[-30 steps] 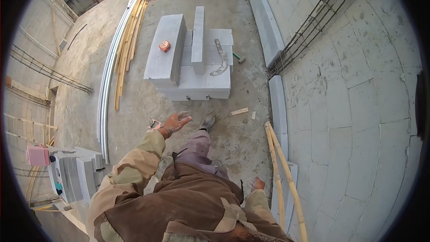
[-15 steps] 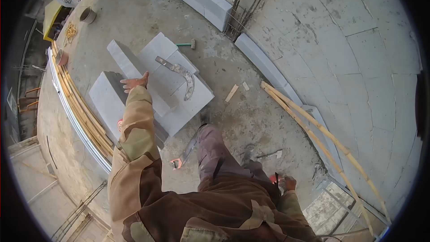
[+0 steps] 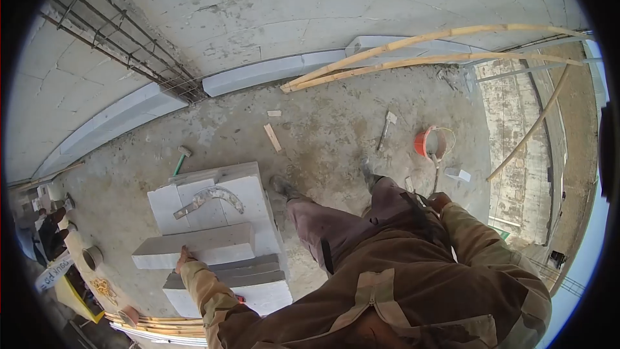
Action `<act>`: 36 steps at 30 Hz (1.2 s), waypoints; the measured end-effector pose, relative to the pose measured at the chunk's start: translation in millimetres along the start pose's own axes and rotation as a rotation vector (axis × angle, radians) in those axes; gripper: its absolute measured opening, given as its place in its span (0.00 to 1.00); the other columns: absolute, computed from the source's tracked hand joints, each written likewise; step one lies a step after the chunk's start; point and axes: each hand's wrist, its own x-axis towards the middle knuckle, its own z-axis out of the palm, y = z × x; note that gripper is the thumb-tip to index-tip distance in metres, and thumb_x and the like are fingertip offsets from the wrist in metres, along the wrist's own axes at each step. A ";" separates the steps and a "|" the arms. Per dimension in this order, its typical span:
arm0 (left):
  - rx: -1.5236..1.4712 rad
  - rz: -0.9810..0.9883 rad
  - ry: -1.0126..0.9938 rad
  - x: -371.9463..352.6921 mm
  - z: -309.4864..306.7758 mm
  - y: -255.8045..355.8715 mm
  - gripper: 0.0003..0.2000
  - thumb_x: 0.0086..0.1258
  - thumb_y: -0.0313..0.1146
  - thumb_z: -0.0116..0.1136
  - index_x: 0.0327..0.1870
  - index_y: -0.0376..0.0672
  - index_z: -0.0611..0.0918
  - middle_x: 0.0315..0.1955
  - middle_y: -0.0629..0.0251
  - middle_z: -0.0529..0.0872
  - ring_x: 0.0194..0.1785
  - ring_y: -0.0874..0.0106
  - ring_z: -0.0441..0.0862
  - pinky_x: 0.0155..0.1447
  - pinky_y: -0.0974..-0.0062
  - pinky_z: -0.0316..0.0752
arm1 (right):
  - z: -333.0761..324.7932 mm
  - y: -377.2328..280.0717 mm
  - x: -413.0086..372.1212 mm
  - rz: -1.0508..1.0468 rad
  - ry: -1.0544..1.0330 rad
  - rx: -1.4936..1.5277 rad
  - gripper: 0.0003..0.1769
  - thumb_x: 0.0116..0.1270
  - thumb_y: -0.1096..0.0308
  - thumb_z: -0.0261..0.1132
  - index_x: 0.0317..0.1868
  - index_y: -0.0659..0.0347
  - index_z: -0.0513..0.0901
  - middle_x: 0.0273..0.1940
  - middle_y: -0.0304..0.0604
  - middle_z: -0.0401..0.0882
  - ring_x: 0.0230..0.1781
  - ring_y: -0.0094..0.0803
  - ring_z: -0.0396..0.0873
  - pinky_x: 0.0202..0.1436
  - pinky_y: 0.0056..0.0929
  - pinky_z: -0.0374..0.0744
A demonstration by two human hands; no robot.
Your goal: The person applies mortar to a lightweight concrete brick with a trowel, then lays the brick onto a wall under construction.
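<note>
My left hand (image 3: 184,259) touches the near long side of a narrow white block (image 3: 200,246), with nothing gripped in it. This block lies across a stack of larger white blocks (image 3: 263,220). Beyond it, a curved, mortar-stained metal tool (image 3: 216,198) rests on the stack. Close to my right thigh, my right hand (image 3: 440,202) is closed around something dark that I cannot make out. An orange bucket (image 3: 420,144) stands past that hand, with a thin handle running from it toward the hand.
A green-handled hammer (image 3: 179,164), wood scraps (image 3: 272,137) and another tool (image 3: 386,130) lie on the concrete floor. Bamboo poles (image 3: 413,43) lean along the block wall, near exposed rebar (image 3: 119,32). Another person (image 3: 51,227) is at the far left, near a round container (image 3: 92,257).
The view has swung to the right, bringing the bucket into sight. My left hand was spread above the blocks and now rests against the narrow one. My right hand stays low at my side.
</note>
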 end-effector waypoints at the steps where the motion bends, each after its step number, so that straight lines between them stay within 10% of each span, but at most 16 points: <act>1: -0.022 0.014 0.045 -15.1 10.3 -12.4 0.45 0.60 0.46 0.77 0.74 0.36 0.65 0.63 0.52 0.82 0.53 0.56 0.86 0.63 0.58 0.78 | 0.0 4.8 -3.1 0.033 -0.025 0.161 0.14 0.63 0.58 0.73 0.37 0.61 0.90 0.34 0.54 0.90 0.27 0.36 0.89 0.36 0.36 0.86; 6: -0.435 0.296 -0.042 -120.7 33.1 -66.8 0.41 0.54 0.25 0.79 0.60 0.38 0.57 0.56 0.43 0.76 0.55 0.54 0.81 0.62 0.63 0.83 | 9.8 11.8 -1.7 0.141 -0.065 0.497 0.11 0.64 0.64 0.72 0.38 0.66 0.88 0.30 0.56 0.88 0.24 0.38 0.88 0.32 0.36 0.86; 8: -0.402 0.498 -0.070 -188.5 42.3 -79.2 0.45 0.51 0.23 0.80 0.65 0.35 0.56 0.58 0.42 0.74 0.57 0.52 0.79 0.63 0.59 0.81 | 9.2 -2.4 7.0 -0.139 0.062 0.242 0.14 0.63 0.63 0.72 0.42 0.66 0.87 0.28 0.55 0.88 0.24 0.41 0.88 0.34 0.38 0.86; 14: -0.239 1.004 -0.136 -368.5 65.7 -58.7 0.52 0.49 0.27 0.80 0.74 0.29 0.56 0.67 0.41 0.65 0.71 0.46 0.66 0.77 0.52 0.60 | -73.0 -151.3 20.3 -0.712 0.196 0.417 0.37 0.63 0.57 0.74 0.66 0.72 0.75 0.53 0.61 0.85 0.55 0.52 0.85 0.60 0.43 0.79; 17: 0.085 1.402 -0.179 -451.1 83.7 -52.6 0.52 0.48 0.28 0.80 0.74 0.31 0.57 0.67 0.40 0.66 0.72 0.45 0.65 0.78 0.52 0.58 | -152.5 -195.8 41.5 -1.036 0.202 0.420 0.59 0.59 0.51 0.79 0.81 0.64 0.52 0.77 0.60 0.60 0.79 0.56 0.59 0.80 0.46 0.62; 20: 0.246 1.611 -0.426 -539.4 109.3 -52.4 0.52 0.47 0.28 0.80 0.74 0.32 0.58 0.66 0.39 0.67 0.71 0.44 0.67 0.75 0.52 0.61 | -237.2 -196.4 77.8 -1.350 0.520 0.273 0.68 0.50 0.52 0.83 0.82 0.62 0.48 0.78 0.59 0.56 0.81 0.58 0.52 0.82 0.51 0.59; 23: 0.559 1.764 -0.792 -614.1 148.8 -53.7 0.50 0.48 0.30 0.78 0.74 0.32 0.59 0.67 0.40 0.68 0.69 0.46 0.69 0.74 0.52 0.62 | -275.9 -144.1 128.3 -1.419 0.289 -0.006 0.68 0.47 0.57 0.84 0.81 0.63 0.50 0.74 0.59 0.62 0.79 0.59 0.56 0.81 0.49 0.61; 27: 0.780 1.919 -1.035 -686.1 224.8 -64.4 0.49 0.47 0.29 0.79 0.73 0.35 0.61 0.62 0.40 0.75 0.62 0.42 0.77 0.65 0.54 0.74 | -267.4 -14.1 198.7 -1.293 -0.148 0.368 0.63 0.48 0.60 0.83 0.80 0.61 0.54 0.74 0.58 0.61 0.78 0.56 0.59 0.79 0.49 0.63; 36: 0.683 1.769 -1.194 -582.9 464.7 -184.1 0.41 0.53 0.34 0.78 0.67 0.37 0.67 0.57 0.48 0.77 0.59 0.49 0.79 0.64 0.54 0.75 | -215.7 22.3 204.2 -1.300 0.384 -0.029 0.36 0.50 0.70 0.76 0.61 0.64 0.72 0.55 0.50 0.72 0.60 0.49 0.72 0.70 0.60 0.70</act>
